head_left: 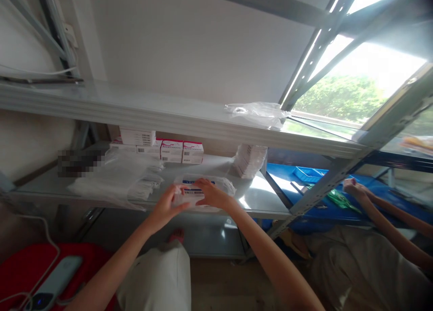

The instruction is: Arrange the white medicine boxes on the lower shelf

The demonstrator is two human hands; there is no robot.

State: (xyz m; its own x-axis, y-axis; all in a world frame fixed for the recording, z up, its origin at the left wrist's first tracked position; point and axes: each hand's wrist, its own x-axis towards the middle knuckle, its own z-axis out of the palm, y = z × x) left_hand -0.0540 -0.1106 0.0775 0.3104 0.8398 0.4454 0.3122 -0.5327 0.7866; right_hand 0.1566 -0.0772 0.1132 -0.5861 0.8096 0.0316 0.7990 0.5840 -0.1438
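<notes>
On the lower shelf in front of me lies a clear plastic bag [221, 183] around a white package with a blue stripe and dark printed label [194, 191]. My left hand [169, 203] pinches the bag at its left end, thumb pointing across the front. From the right, my right hand [211, 194] curls over the front and top of the same bag, its fingers bent. Part of the label is hidden behind the fingers. Left of my hands, a pile of clear plastic bags [118, 173] spreads over the shelf.
White-and-pink boxes [172, 151] line the shelf's back. A plastic-wrapped stack [249, 160] stands right. Another plastic bag [259, 113] rests on the upper shelf [152, 112]. A metal post [324, 191] separates me from a co-worker's hands [356, 189] over a blue surface. A phone [56, 281] lies lower left.
</notes>
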